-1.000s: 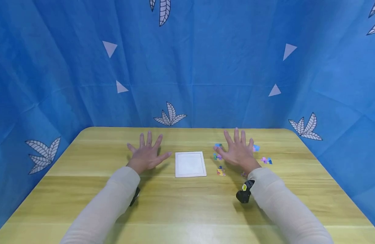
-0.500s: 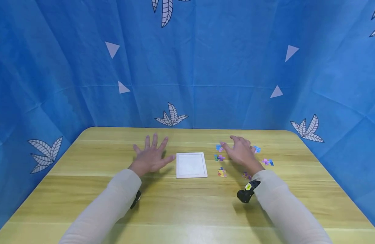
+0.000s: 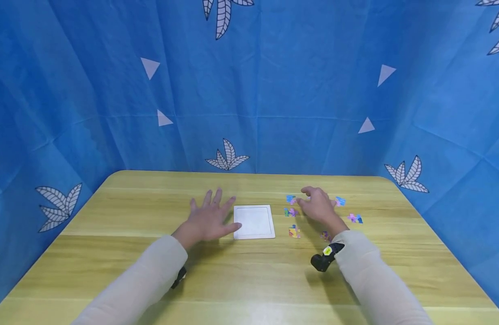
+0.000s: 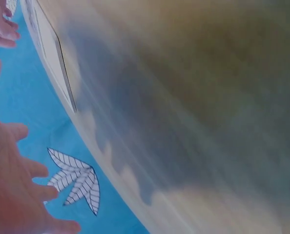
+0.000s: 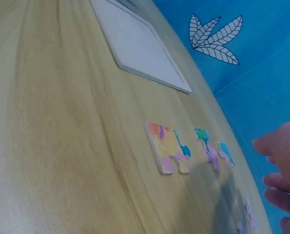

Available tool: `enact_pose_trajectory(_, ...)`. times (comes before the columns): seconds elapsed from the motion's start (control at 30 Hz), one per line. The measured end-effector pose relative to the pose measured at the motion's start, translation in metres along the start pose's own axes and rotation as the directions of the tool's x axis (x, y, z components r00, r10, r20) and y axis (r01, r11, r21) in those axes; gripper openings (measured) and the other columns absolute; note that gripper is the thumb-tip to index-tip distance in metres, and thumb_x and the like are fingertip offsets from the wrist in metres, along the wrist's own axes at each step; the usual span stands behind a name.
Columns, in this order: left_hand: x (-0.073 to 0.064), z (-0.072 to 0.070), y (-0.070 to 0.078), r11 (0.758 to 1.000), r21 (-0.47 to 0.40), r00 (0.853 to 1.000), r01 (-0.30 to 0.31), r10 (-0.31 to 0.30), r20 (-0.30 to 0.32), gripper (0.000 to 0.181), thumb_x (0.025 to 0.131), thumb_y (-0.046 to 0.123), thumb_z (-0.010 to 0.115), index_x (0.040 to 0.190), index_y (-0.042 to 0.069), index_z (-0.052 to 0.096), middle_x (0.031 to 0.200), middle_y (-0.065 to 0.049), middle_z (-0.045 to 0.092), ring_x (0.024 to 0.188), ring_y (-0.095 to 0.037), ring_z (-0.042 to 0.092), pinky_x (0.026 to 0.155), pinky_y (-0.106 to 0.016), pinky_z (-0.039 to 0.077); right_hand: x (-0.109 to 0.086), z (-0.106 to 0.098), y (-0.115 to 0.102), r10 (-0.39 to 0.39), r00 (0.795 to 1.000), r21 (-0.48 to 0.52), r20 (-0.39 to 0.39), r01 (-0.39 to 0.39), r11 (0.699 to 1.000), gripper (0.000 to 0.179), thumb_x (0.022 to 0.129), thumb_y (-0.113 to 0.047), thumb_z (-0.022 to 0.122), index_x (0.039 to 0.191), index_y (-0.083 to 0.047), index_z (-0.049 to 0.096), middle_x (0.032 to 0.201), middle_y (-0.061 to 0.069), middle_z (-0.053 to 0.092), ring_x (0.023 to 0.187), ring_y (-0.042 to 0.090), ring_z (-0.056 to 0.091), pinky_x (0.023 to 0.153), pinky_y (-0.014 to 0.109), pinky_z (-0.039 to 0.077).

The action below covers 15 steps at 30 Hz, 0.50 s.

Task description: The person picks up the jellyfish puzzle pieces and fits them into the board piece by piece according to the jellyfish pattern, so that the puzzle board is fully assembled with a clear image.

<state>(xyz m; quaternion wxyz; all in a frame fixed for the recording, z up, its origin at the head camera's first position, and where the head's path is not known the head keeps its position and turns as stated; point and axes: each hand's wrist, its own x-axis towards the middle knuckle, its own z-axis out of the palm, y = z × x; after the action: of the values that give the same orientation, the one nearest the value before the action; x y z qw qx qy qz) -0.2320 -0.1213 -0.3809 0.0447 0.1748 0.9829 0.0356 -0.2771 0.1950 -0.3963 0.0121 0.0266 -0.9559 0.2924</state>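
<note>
Sleeves of pale cloth (image 3: 131,282), 2 in number, slanting inward from near side over table (image 3: 249,280) of yellow wood grain. At right cuff, black wrist device (image 3: 324,258) with small yellow mark; at left cuff, similar dark device (image 3: 179,277), mostly hidden.

Little farther, dark mixed-colour piece (image 3: 325,235) of puzzle, just beside right wrist and partly covered. To the left of it, yellow piece (image 3: 294,231) with pink and blue parts, flat on the wood. Then white square tray (image 3: 255,223) with raised rim, also flat, lying between 2 hands and nearer to left hand (image 3: 210,220). Left hand wide, with fingers straight and spread, back side up, above table; thumb tip over left border of tray in head view, but whether in contact, cannot tell.

Farther on right side, pink and dark blue piece (image 3: 355,218), and on other side of right hand (image 3: 318,207), green and purple piece (image 3: 291,212). Right hand above table among pieces, moderately wide: fingers bent, thumb and forefinger with gap between. Near thumb, blue and pink piece (image 3: 290,198); touching or apart, cannot tell. To the right of knuckles, another blue piece with pink (image 3: 340,201). In total, at least 6 pieces in sight, all to the right of tray.

Farthest, behind rounded back edge of table, blue curtain (image 3: 314,144) with folds, bearing 4 pale triangles (image 3: 385,74) and white leaf prints (image 3: 228,155) with dark outline.
</note>
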Motion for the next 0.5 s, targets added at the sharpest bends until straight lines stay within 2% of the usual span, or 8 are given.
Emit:
enact_pose_trajectory(0.13,-0.005,0.003,0.006,0.999,0.017,0.999,-0.03,0.03,0.027,0.08,0.085,0.071,0.039,0.151,0.029,0.023,0.158,-0.016,0.01,0.143,-0.043,0.008,0.101,-0.076,0.01,0.001,0.003,0.001,0.0,1.0,-0.011,0.003,0.0,1.0,0.047,0.092,-0.03,0.058,0.133,-0.006,0.052,0.133,0.019,0.052,0.122,0.042,0.045,0.099,0.073,0.012)
enact_pose_trajectory(0.3,-0.011,0.005,0.012,0.999,0.012,0.995,-0.035,0.034,0.09,0.08,0.085,0.071,0.042,0.15,0.029,0.024,0.158,-0.014,0.013,0.142,-0.043,0.011,0.102,-0.074,0.011,0.001,0.006,0.001,-0.008,1.0,-0.013,-0.007,0.008,1.0,0.046,0.092,-0.029,0.059,0.131,-0.006,0.054,0.13,0.021,0.052,0.12,0.041,0.046,0.097,0.069,0.018)
enact_pose_trajectory(0.5,-0.021,0.007,0.021,0.998,0.005,0.983,-0.065,0.063,0.17,0.079,0.085,0.07,0.044,0.15,0.03,0.025,0.156,-0.014,0.019,0.141,-0.044,0.017,0.102,-0.073,0.015,0.001,0.011,-0.001,0.0,1.0,-0.037,0.007,0.001,0.999,0.047,0.092,-0.032,0.059,0.132,-0.008,0.053,0.13,0.02,0.052,0.119,0.042,0.045,0.09,0.062,0.024)
